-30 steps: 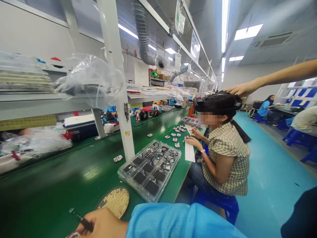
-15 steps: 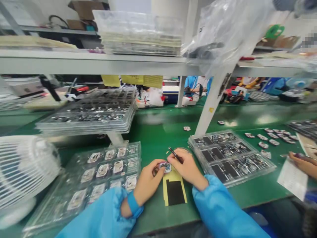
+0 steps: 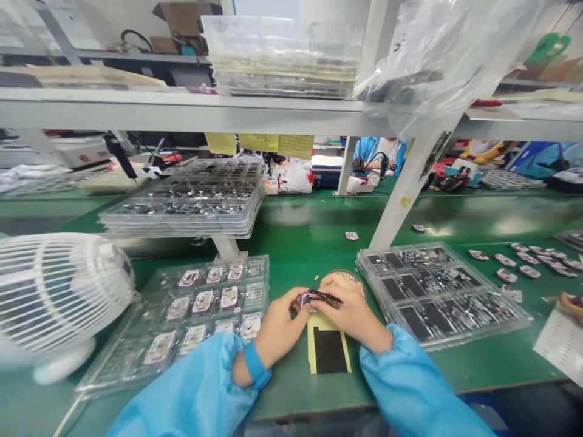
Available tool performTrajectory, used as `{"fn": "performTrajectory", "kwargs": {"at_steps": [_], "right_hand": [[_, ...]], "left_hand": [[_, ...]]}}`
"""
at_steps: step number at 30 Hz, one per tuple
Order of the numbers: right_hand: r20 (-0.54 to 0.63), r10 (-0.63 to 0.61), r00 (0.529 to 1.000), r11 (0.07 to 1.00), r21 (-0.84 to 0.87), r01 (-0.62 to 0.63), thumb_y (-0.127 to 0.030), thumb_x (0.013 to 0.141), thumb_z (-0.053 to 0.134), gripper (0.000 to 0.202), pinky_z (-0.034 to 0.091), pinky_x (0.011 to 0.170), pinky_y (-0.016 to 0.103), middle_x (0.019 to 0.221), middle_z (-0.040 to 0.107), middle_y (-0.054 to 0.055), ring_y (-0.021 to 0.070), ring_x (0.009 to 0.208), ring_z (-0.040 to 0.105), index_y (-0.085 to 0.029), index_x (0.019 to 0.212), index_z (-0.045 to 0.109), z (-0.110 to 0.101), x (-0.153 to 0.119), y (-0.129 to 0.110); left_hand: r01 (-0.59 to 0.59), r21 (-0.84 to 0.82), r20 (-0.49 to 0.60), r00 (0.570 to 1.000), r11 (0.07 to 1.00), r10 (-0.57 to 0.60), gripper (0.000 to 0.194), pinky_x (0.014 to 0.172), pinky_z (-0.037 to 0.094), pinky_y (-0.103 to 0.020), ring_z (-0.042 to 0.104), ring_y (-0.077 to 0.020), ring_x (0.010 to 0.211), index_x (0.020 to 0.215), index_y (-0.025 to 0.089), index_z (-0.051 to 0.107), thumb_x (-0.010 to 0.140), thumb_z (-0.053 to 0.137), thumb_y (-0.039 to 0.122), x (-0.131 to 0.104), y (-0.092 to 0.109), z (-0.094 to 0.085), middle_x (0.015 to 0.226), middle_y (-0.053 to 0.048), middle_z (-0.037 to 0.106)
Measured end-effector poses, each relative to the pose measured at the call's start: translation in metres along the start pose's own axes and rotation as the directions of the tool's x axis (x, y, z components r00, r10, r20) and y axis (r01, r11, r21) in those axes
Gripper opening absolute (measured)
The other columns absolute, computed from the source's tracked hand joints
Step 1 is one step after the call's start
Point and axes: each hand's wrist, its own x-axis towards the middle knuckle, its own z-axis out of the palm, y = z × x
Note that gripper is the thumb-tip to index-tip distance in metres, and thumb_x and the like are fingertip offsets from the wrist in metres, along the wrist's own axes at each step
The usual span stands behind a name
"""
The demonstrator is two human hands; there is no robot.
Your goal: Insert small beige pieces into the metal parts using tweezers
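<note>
Pinched in the fingers of my left hand [image 3: 283, 323] is a small rounded casing [image 3: 305, 298] with a purplish rim, partly covered by my fingers. My right hand [image 3: 350, 311] grips dark tweezers [image 3: 325, 297], whose tip is at the casing; whether it touches is too small to tell. Below my hands lies a yellow sheet [image 3: 312, 349] with a black rectangle [image 3: 331, 352] on it. Just behind my right hand, partly hidden, is a round dish [image 3: 354, 278] of tiny parts.
Left of my hands a clear tray [image 3: 263, 267] holds similar casings, beside a white fan [image 3: 68, 297]. A clear tray of small components [image 3: 455, 342] sits on the right, with loose casings [image 3: 505, 275] beyond. A shelf post [image 3: 401, 197] rises behind it. Another person's hand [image 3: 574, 305] shows far right.
The tweezers have swung from pointing up and away to lying across the casing. My right hand has closed in on my left. The camera view has turned slightly left.
</note>
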Motion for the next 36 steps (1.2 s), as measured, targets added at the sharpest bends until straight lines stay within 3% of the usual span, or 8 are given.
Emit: {"fn": "performTrajectory", "kwargs": {"at_steps": [11,14,19,24,27,30,33,36], "right_hand": [[0.090,0.022,0.996,1.000,0.017,-0.024,-0.023,0.095,0.061,0.003,0.050,0.083,0.031,0.102,0.062,0.006,0.0191,0.094,0.062,-0.021,0.096,0.063,-0.002,-0.002,-0.004],[-0.035,0.089,0.995,0.996,-0.012,-0.089,-0.024,0.097,0.057,0.005,0.049,0.087,0.033,0.101,0.063,0.007,0.0211,0.097,0.062,-0.021,0.095,0.061,-0.011,-0.007,0.005],[-0.229,0.293,0.928,0.902,-0.255,-0.347,-0.027,0.099,0.052,0.018,0.050,0.080,0.035,0.094,0.064,0.007,0.0230,0.086,0.065,-0.021,0.092,0.067,-0.021,-0.015,0.018],[-0.115,0.088,0.989,0.995,-0.033,-0.092,-0.026,0.088,0.071,0.016,0.050,0.090,0.036,0.100,0.067,0.006,0.0238,0.098,0.063,-0.023,0.104,0.071,-0.006,-0.010,0.000],[-0.073,0.049,0.996,0.998,0.040,-0.046,-0.015,0.087,0.066,0.017,0.050,0.084,0.034,0.095,0.067,0.005,0.0213,0.092,0.064,-0.023,0.101,0.073,0.000,-0.010,-0.007],[-0.146,0.096,0.985,0.991,0.107,-0.081,-0.014,0.089,0.063,0.013,0.050,0.081,0.033,0.094,0.066,0.006,0.0210,0.090,0.063,-0.021,0.096,0.072,-0.008,-0.019,-0.011],[-0.152,0.175,0.973,0.972,0.182,-0.146,-0.022,0.096,0.058,0.012,0.050,0.081,0.032,0.092,0.066,0.006,0.0206,0.089,0.063,-0.020,0.094,0.070,-0.021,-0.039,-0.019],[-0.120,0.230,0.966,0.957,0.208,-0.202,-0.024,0.102,0.050,0.021,0.048,0.080,0.030,0.090,0.065,0.006,0.0197,0.088,0.062,-0.020,0.094,0.068,-0.028,-0.061,-0.021]], "left_hand": [[0.011,-0.009,0.014,1.000,1.000,-0.011,0.019,0.077,0.049,-0.027,0.065,-0.0184,0.082,0.103,0.021,0.069,0.091,0.054,0.025,0.000,-0.003,0.001,0.088,-0.002,0.071],[0.068,-0.125,0.035,0.997,0.990,-0.064,0.024,0.078,0.051,-0.028,0.066,-0.0189,0.083,0.109,0.020,0.069,0.090,0.055,0.026,0.001,-0.006,0.001,0.095,-0.004,0.073],[0.151,-0.298,0.098,0.987,0.942,-0.127,0.029,0.074,0.053,-0.031,0.067,-0.0198,0.079,0.113,0.015,0.066,0.089,0.057,0.029,0.004,-0.005,0.000,0.094,-0.008,0.073],[0.139,-0.327,0.130,0.986,0.935,-0.101,0.029,0.074,0.053,-0.031,0.066,-0.0198,0.079,0.112,0.015,0.065,0.091,0.057,0.033,0.004,-0.003,0.001,0.087,-0.006,0.071],[0.086,-0.207,0.140,0.989,0.975,-0.057,0.029,0.074,0.052,-0.030,0.066,-0.0198,0.079,0.111,0.018,0.065,0.095,0.053,0.039,0.002,-0.001,-0.002,0.087,-0.004,0.071],[-0.015,0.083,0.134,0.991,0.996,0.004,0.029,0.077,0.050,-0.031,0.068,-0.0216,0.085,0.110,0.023,0.066,0.098,0.047,0.041,0.004,0.008,-0.011,0.094,-0.004,0.073],[-0.091,0.424,0.143,0.989,0.901,0.032,0.027,0.076,0.047,-0.031,0.069,-0.0234,0.087,0.116,0.026,0.061,0.100,0.043,0.037,0.022,0.019,-0.023,0.090,-0.003,0.074],[-0.076,0.639,0.153,0.988,0.766,-0.030,0.023,0.073,0.047,-0.030,0.071,-0.0232,0.084,0.115,0.025,0.059,0.100,0.042,0.034,0.069,0.027,-0.031,0.089,-0.003,0.074]]}}
